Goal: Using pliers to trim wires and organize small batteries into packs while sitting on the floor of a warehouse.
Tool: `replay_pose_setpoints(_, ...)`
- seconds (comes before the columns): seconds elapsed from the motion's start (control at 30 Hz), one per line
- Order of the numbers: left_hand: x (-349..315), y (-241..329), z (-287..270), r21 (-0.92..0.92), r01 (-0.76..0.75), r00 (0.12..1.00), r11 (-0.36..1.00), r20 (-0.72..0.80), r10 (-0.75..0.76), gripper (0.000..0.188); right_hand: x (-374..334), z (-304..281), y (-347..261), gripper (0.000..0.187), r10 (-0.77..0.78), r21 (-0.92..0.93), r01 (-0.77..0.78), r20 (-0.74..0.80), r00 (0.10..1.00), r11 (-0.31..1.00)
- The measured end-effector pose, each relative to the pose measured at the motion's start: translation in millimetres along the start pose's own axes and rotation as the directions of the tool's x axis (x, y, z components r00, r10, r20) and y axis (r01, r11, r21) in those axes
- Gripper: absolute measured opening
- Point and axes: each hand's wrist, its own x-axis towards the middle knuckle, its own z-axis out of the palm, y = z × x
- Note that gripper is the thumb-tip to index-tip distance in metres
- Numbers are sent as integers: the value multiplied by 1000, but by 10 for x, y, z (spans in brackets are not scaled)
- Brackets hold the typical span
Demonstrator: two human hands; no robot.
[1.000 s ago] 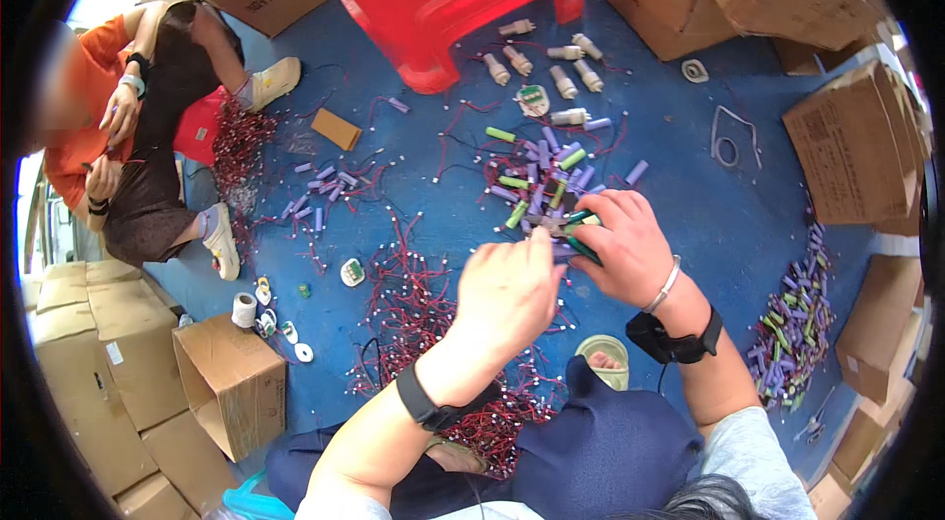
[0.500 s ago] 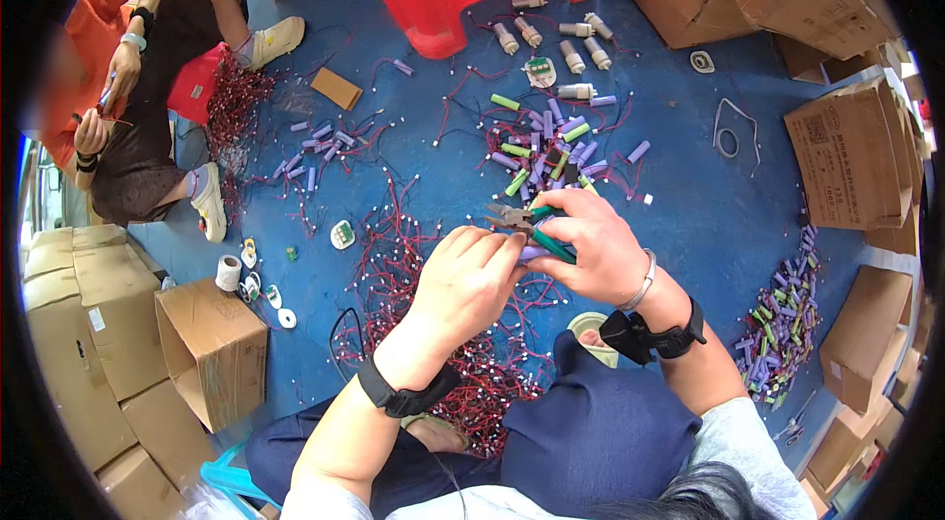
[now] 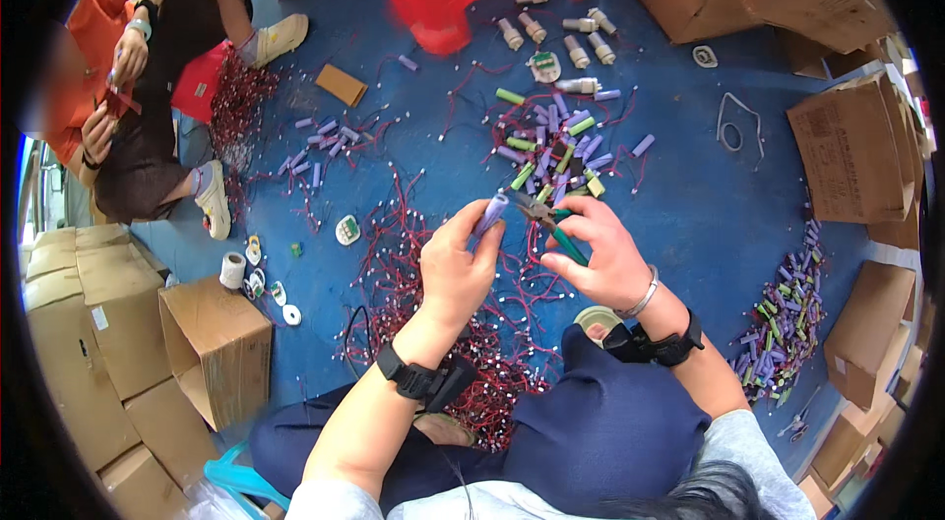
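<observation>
A purple cylindrical battery cell stands between the thumb and fingers of my left hand, tilted with its upper end bare. My right hand grips green-handled cutting pliers; their metal jaws point up and left, close to the cell but apart from it. Just beyond my hands lies a pile of purple and green battery cells. Below the hands, between my feet, spreads a tangle of red and black wires with small white connectors.
Several white-capped cylinders lie near a red plastic stool. A long heap of cells is at the right, beside cardboard boxes. Another person sits at the upper left, handling something small. An open carton stands at the left.
My hands have moved apart. The cell in my left hand has come up and left into plain view, while the pliers have drawn away to the right.
</observation>
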Motion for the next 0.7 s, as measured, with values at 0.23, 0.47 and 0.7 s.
replay_pose_setpoints(0.23, -8, 26, -93, 351, -302, 941, 886, -38, 336, 21, 45, 117, -79, 25, -60, -95, 58, -27, 998, 994)
replay_pose_setpoints(0.47, 13, 46, -100, 497, -383, 893, 779, -16, 449, 24, 31, 78, -150, 25, -181, -384, 140, -74, 981, 913)
replay_pose_setpoints(0.7, 29, 63, -5, 274, -194, 981, 942, 74, 180, 20, 33, 65, -115, 23, -207, -370, 177, -42, 977, 912)
